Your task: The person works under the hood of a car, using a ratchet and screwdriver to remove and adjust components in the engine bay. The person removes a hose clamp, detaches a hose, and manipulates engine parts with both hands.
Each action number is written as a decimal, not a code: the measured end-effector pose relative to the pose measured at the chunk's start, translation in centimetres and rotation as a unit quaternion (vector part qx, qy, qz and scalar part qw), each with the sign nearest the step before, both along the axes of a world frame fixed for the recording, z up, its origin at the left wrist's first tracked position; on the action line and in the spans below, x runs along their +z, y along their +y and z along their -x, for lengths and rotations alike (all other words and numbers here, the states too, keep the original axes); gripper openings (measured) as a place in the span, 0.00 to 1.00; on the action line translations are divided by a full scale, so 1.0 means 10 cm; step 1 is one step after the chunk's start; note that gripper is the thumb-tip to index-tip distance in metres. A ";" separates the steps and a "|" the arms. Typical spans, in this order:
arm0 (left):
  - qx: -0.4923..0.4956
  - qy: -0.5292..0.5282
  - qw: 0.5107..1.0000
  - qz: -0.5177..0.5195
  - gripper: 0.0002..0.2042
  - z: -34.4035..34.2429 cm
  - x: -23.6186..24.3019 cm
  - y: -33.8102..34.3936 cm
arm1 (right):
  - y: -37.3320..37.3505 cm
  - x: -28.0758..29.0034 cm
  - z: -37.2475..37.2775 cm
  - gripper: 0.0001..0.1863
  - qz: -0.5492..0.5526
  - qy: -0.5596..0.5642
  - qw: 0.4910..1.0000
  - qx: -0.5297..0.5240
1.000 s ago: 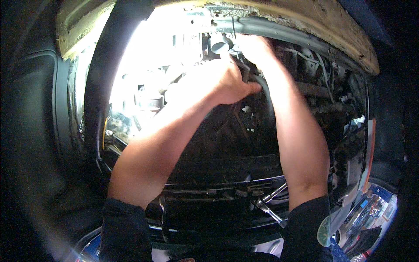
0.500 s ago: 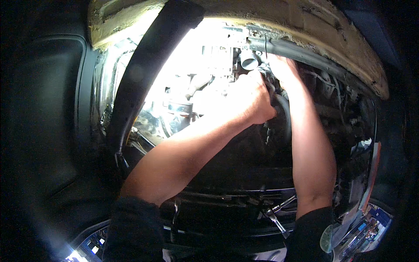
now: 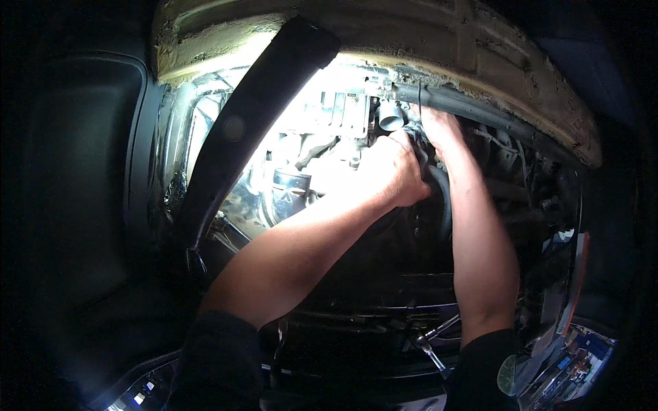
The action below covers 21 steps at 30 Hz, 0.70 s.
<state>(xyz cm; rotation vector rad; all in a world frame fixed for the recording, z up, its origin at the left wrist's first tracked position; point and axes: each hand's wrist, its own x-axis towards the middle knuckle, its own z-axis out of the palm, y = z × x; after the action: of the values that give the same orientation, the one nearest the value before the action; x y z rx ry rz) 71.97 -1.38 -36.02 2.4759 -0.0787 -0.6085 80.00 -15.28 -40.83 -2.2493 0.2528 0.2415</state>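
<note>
Both my arms reach deep into a vehicle's engine bay. My left hand (image 3: 399, 168) is closed, its fingers curled around something at the dark hoses and fittings that I cannot make out. Just ahead of it sits a round, open-ended grey pipe (image 3: 391, 118). My right hand (image 3: 440, 131) reaches in close by on the right, beside the same fittings; its fingertips are hidden among the parts. A dark curved hose (image 3: 443, 195) runs down between my two forearms.
A long black work light (image 3: 253, 130) slants across the left, glaring over the engine parts. A padded tan panel (image 3: 439, 34) spans the far side. Near the front edge lies a ratchet (image 3: 430, 351). A black canister (image 3: 290, 186) stands left of my left forearm.
The view has shifted, so the engine bay sits slightly lower and the glare is weaker. Both hands stay at the same fittings.
</note>
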 end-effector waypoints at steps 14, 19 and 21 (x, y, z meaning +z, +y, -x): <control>-0.029 0.020 0.999 0.022 0.42 -0.08 -0.04 0.06 | 0.00 -0.26 0.00 0.29 -0.004 -0.028 0.996 -0.089; 0.003 0.019 0.999 0.036 0.37 -0.09 -0.08 0.05 | 0.00 -0.28 0.03 0.30 -0.009 -0.045 0.993 -0.108; 0.006 0.018 0.999 0.049 0.36 -0.08 -0.08 0.05 | 0.00 -0.31 0.04 0.30 -0.032 -0.004 0.994 -0.104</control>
<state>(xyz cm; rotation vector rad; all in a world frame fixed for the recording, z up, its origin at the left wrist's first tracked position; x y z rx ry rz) 72.77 -0.83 -36.85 2.3674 -0.0772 -0.6296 79.65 -15.30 -43.90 -2.1403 0.4662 0.1286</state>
